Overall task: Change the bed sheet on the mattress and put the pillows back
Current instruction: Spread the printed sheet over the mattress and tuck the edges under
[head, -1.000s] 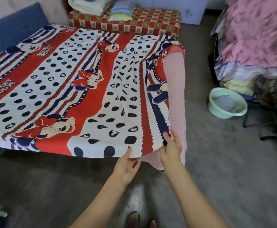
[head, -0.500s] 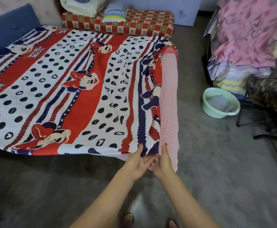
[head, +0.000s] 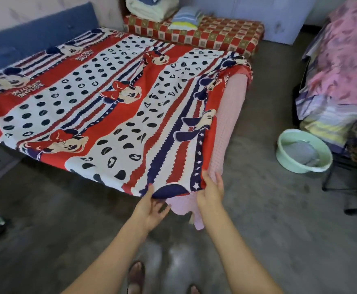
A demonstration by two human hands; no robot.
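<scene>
Red, white and navy cartoon-print bed sheet (head: pixel 114 107) covers most of the mattress (head: pixel 228 128), so that's one sheet spread out, with its near right corner right where we're holding it. Our left hand (head: pixel 150 209) sits under the near edge, thumb on top and fingers curled loosely beneath, pinching the fabric. Our right hand (head: pixel 210 193) is at the corner, thumb on the printed side and fingers fairly straight behind, against the pink checked cover of the mattress, which shows bare along the right side. We count one blue headboard (head: pixel 35 39) on the far left. At the far end sits one red checkered cushion (head: pixel 205 32) with two folded stacks on it: a cream one (head: pixel 150 8) and a striped blue-yellow one (head: pixel 185 20). Can't tell if those are pillows, honestly. One mint green basin (head: pixel 284 158) stands on the grey floor (head: pixel 268 219) to the right, near a pile of pink patterned fabric (head: pixel 342 60).
</scene>
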